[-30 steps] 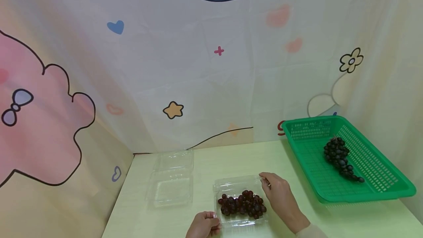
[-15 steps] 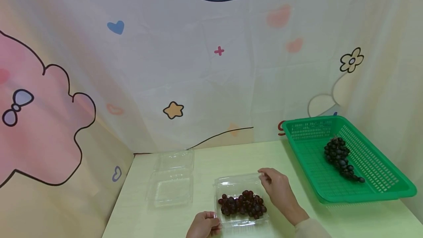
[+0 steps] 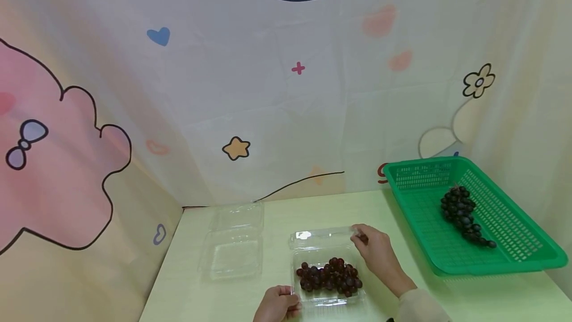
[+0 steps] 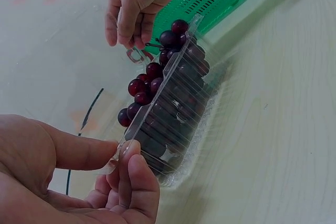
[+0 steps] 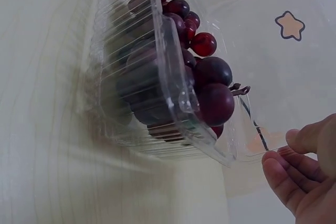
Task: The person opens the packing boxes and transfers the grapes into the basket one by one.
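A clear plastic clamshell box (image 3: 330,303) holds a bunch of dark red grapes (image 3: 329,278) on the table. Its lid (image 3: 319,237) is raised at the far side, apart from the base rim. My left hand (image 3: 276,304) pinches the base's near left rim; the left wrist view shows thumb and fingertips (image 4: 134,156) on that thin edge. My right hand (image 3: 377,257) holds the lid's right edge between thumb and fingers, also seen in the right wrist view, where a grape stem (image 5: 241,91) sticks out above the rim.
Another clear clamshell box (image 3: 234,250) lies open at the left of the table (image 3: 187,287). A green plastic basket (image 3: 408,222) stands at the right with a bunch of black grapes (image 3: 460,212) in it. A printed curtain (image 3: 277,113) hangs behind the table.
My right hand has moved slightly up and away in the head view, carrying the lid's edge with it. The left hand keeps its grip on the base, and the grapes stay put.
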A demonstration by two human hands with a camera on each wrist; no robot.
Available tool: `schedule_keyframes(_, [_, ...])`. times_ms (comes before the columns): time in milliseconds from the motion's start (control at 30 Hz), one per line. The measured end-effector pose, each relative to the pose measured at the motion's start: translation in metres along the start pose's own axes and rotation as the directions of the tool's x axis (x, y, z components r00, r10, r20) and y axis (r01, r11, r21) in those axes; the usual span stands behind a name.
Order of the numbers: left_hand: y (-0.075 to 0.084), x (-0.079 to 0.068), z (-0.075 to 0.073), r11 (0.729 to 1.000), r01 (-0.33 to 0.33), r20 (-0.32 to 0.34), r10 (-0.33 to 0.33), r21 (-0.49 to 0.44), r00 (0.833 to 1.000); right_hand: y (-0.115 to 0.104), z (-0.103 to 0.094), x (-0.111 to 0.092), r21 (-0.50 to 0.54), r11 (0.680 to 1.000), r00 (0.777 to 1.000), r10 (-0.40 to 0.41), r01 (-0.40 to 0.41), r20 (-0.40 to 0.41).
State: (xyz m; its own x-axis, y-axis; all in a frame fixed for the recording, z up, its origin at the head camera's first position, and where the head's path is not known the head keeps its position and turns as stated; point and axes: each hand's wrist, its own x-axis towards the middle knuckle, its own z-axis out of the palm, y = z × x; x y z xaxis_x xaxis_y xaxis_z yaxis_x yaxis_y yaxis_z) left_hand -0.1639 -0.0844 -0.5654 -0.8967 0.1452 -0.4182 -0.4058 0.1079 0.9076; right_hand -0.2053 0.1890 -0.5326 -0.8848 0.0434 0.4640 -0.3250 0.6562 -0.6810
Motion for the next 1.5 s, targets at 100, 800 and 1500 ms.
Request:
schedule_keyframes(100, [0.0, -0.001, 0.0, 1.0, -0.011, 0.0, 0.011, 0.0, 1.0, 0.0, 0.0, 0.002, 0.017, 1.0, 1.0, 0.008, -0.008, -0.001])
schedule_keyframes(800, [0.001, -0.003, 0.001, 1.0, -0.009, -0.022, 0.009, 0.018, 1.0, 0.015, 0.008, 0.011, 0.109, 0.976, 0.98, 0.177, -0.186, 0.086])
schedule_keyframes(1500, [0.0, -0.002, 0.001, 1.0, -0.006, -0.019, 0.007, 0.011, 1.0, 0.027, 0.018, 0.018, 0.106, 0.962, 0.964, 0.239, -0.251, 0.113])
